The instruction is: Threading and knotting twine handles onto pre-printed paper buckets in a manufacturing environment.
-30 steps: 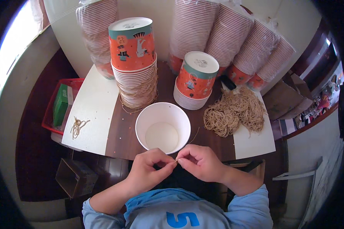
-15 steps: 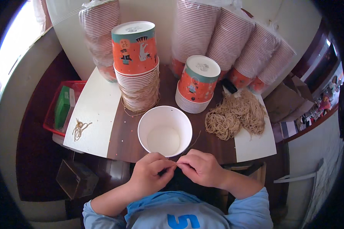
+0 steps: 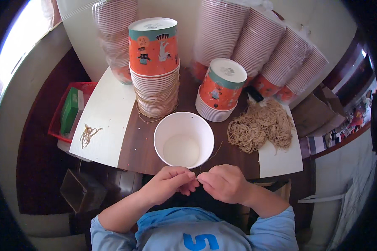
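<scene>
Close in front of my body, my left hand (image 3: 168, 184) and my right hand (image 3: 225, 184) meet fingertip to fingertip, both pinched on a thin tan string (image 3: 216, 154). A loose length of it trails from my right fingers up onto the brown table. Just beyond my hands stands a white paper tub (image 3: 162, 136), its mouth toward me. To the right lies a tangled heap of tan string (image 3: 259, 125). Upside-down orange tubs stand in a tall stack (image 3: 153, 56), with string (image 3: 159, 98) looped around its lower rims, and in a shorter stack (image 3: 220, 92).
Plastic-wrapped tub stacks (image 3: 220, 37) line the back, with another wrapped stack (image 3: 116, 42) at the back left. A black object (image 3: 253, 93) lies behind the heap. A small string bundle (image 3: 89, 134) sits at left. Beyond are a red basket (image 3: 56, 125), dark bin (image 3: 81, 192) and cardboard box (image 3: 316, 111).
My fingertips have shifted slightly on the string, with my left fingers more spread and my right hand turned more knuckles-up. The whole scene has slid a little in the view.
</scene>
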`<act>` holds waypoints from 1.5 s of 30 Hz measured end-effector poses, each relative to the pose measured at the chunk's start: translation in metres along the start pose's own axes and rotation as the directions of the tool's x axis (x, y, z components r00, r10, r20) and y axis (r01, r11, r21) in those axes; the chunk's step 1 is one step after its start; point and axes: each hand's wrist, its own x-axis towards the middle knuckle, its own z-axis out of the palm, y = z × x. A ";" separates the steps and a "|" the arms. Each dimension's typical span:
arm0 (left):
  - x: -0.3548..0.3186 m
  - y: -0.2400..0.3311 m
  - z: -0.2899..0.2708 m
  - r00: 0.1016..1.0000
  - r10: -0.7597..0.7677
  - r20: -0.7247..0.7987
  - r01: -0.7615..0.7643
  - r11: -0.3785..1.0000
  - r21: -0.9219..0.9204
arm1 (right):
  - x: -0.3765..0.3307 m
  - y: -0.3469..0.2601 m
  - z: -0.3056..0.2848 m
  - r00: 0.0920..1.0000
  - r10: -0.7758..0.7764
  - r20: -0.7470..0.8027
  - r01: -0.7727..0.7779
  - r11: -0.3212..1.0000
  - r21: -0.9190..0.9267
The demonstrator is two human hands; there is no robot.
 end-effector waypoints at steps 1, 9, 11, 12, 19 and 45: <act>0.001 0.000 0.000 0.998 -0.041 0.050 0.044 0.997 -0.057 | 0.000 0.001 0.001 1.000 0.001 0.001 -0.001 1.000 0.001; 0.004 -0.005 -0.003 0.998 -0.007 0.063 0.012 0.997 -0.078 | 0.001 0.002 0.002 0.997 -0.067 -0.031 0.066 0.997 -0.034; 0.005 -0.006 -0.004 0.995 0.039 0.086 -0.033 0.997 -0.070 | 0.001 0.002 0.000 0.999 -0.041 -0.007 0.041 0.999 -0.028; 0.004 -0.005 -0.003 0.993 0.097 0.069 -0.099 0.995 0.025 | 0.001 0.002 -0.001 1.000 -0.014 0.017 0.015 1.000 -0.022; -0.007 0.007 0.015 0.894 0.448 -0.007 -0.333 0.674 0.660 | 0.002 0.000 -0.003 0.990 0.130 0.052 -0.136 0.984 0.113; 0.118 0.074 -0.071 0.872 0.480 0.090 -0.155 0.097 0.983 | 0.001 0.041 -0.050 0.695 0.714 0.084 -0.663 0.592 0.458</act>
